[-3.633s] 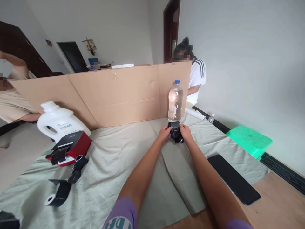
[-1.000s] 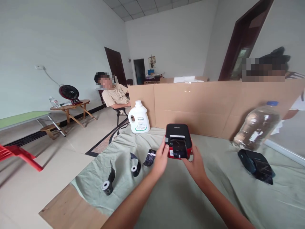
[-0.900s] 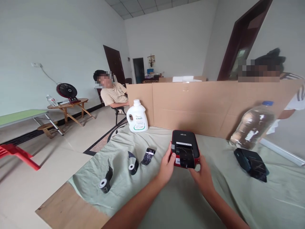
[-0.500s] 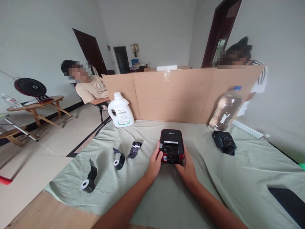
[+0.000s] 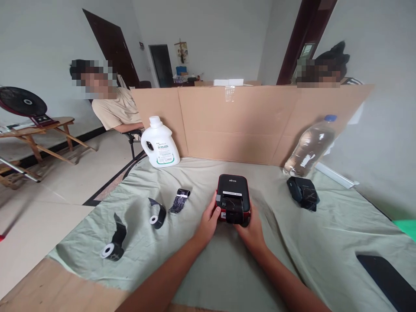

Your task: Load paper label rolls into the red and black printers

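At upper left, a fan [image 5: 24, 102] stands on a wooden table [image 5: 66, 122]. To its right, a person [image 5: 113, 108] in a beige top sits behind the edge of the cardboard [image 5: 227, 130].

At lower left, three lengths of black film lie on the cloth [image 5: 201, 281], left to right: first roll [image 5: 112, 251], second roll [image 5: 158, 219], flat strip [image 5: 180, 200]. A white jug [image 5: 160, 145] stands upright above them, before the cardboard.

The red device [image 5: 232, 186] is at frame centre, black top up, film hanging over its near end. The left hand [image 5: 208, 222] clamps its left side, thumb at the near corner. The right hand [image 5: 252, 229] clamps its right side; the fingers beneath are hidden, so base contact with the cloth cannot be confirmed.

At right, a bottle [image 5: 312, 147] leans to the right. The black device [image 5: 303, 193] lies just below it. At lower right lies a phone [image 5: 388, 279].
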Action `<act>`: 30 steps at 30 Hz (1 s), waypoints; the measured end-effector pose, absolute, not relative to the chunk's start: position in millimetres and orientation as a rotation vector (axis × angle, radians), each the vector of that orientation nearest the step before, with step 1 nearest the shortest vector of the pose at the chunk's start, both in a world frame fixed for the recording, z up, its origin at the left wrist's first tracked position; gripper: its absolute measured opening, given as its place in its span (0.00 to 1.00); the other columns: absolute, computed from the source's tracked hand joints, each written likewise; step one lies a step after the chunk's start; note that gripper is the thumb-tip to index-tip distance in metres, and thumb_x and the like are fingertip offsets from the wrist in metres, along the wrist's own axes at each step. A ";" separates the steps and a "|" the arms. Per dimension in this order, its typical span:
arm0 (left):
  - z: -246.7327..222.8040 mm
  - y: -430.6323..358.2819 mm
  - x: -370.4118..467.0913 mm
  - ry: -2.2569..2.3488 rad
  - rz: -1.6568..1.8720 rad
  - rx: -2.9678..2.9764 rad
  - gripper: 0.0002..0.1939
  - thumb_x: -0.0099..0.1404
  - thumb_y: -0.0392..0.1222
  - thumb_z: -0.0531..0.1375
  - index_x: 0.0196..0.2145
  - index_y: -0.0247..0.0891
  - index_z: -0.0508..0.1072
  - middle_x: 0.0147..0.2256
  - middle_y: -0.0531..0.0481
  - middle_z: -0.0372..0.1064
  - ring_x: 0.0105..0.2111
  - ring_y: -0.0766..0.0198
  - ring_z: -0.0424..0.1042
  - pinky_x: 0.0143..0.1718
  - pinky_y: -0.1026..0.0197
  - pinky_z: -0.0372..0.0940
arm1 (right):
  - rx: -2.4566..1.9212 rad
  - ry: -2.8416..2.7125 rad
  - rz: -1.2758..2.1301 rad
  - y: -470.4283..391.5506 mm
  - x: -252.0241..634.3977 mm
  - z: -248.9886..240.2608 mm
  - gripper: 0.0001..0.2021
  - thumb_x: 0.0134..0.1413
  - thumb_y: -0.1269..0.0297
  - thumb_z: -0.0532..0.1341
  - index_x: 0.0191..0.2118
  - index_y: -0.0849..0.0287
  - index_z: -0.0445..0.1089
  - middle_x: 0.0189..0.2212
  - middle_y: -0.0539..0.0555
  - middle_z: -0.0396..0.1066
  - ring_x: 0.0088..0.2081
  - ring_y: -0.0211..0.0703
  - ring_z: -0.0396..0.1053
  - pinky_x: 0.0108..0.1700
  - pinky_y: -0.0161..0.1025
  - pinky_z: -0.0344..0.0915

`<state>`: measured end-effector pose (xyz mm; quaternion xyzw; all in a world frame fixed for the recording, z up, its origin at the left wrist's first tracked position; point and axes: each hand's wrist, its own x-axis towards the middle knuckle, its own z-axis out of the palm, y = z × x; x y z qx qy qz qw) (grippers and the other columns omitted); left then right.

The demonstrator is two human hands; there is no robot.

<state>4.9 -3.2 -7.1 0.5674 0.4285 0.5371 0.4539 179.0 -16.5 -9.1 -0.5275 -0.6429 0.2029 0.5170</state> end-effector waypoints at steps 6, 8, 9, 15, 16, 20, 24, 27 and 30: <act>-7.9 -5.7 2.3 1.050 1.322 1.408 0.31 0.73 0.54 0.51 0.70 0.47 0.54 0.71 0.54 0.47 0.71 0.58 0.45 0.72 0.53 0.42 | -1.245 -1.565 0.447 -15.0 178.0 -8.9 0.38 0.50 0.57 0.68 0.65 0.54 0.55 0.54 0.61 0.67 0.53 0.60 0.68 0.52 0.59 0.69; -8.5 -6.3 0.5 1.052 1.311 1.412 0.31 0.73 0.53 0.50 0.70 0.47 0.53 0.71 0.53 0.47 0.71 0.58 0.45 0.72 0.53 0.42 | -1.248 -1.589 0.418 -14.9 177.3 -8.1 0.37 0.49 0.57 0.67 0.65 0.55 0.56 0.53 0.61 0.67 0.52 0.60 0.68 0.52 0.59 0.69; -8.5 -6.7 -0.5 1.053 1.302 1.416 0.31 0.74 0.53 0.50 0.70 0.47 0.53 0.71 0.53 0.47 0.71 0.58 0.45 0.72 0.52 0.42 | -1.248 -1.596 0.410 -15.1 177.0 -7.5 0.37 0.49 0.58 0.67 0.64 0.54 0.56 0.53 0.61 0.67 0.52 0.60 0.68 0.52 0.59 0.69; -7.3 -9.0 -2.6 1.064 1.286 1.448 0.31 0.74 0.53 0.50 0.70 0.44 0.52 0.71 0.50 0.46 0.71 0.58 0.46 0.72 0.51 0.42 | -1.255 -1.579 0.432 -16.3 177.3 -8.5 0.38 0.47 0.61 0.69 0.64 0.49 0.55 0.54 0.63 0.66 0.53 0.65 0.67 0.52 0.62 0.69; -7.5 -8.9 -2.3 1.063 1.292 1.444 0.31 0.74 0.53 0.50 0.70 0.44 0.53 0.71 0.50 0.46 0.71 0.58 0.46 0.72 0.51 0.42 | -1.255 -1.569 0.430 -15.8 177.5 -10.1 0.38 0.47 0.60 0.70 0.63 0.51 0.56 0.54 0.64 0.66 0.53 0.64 0.67 0.52 0.62 0.69; -9.5 -7.7 -0.5 1.045 1.330 1.447 0.30 0.73 0.52 0.51 0.70 0.44 0.54 0.71 0.50 0.48 0.71 0.57 0.47 0.72 0.50 0.44 | -1.269 -1.536 0.424 -12.1 178.7 -17.6 0.38 0.45 0.57 0.70 0.61 0.57 0.57 0.53 0.62 0.65 0.52 0.59 0.68 0.53 0.60 0.69; -9.4 -7.2 1.4 1.030 1.379 1.443 0.29 0.73 0.51 0.52 0.69 0.45 0.57 0.70 0.51 0.50 0.70 0.58 0.49 0.72 0.50 0.44 | -1.265 -1.556 0.399 -10.2 179.8 -20.1 0.38 0.44 0.57 0.70 0.61 0.60 0.56 0.53 0.63 0.65 0.52 0.57 0.67 0.54 0.58 0.67; -8.2 -7.4 3.2 1.029 1.422 1.424 0.28 0.72 0.51 0.53 0.67 0.45 0.61 0.69 0.50 0.53 0.69 0.57 0.51 0.71 0.52 0.45 | -1.244 -1.571 0.384 -9.5 180.5 -20.9 0.39 0.45 0.58 0.70 0.61 0.59 0.55 0.54 0.63 0.64 0.53 0.58 0.66 0.55 0.58 0.67; -6.8 -8.2 5.5 1.020 1.470 1.399 0.26 0.71 0.52 0.54 0.63 0.43 0.65 0.66 0.47 0.58 0.67 0.56 0.57 0.69 0.52 0.50 | -1.232 -1.561 0.382 -8.2 181.1 -22.7 0.39 0.44 0.58 0.70 0.61 0.59 0.56 0.53 0.64 0.64 0.54 0.59 0.66 0.54 0.60 0.67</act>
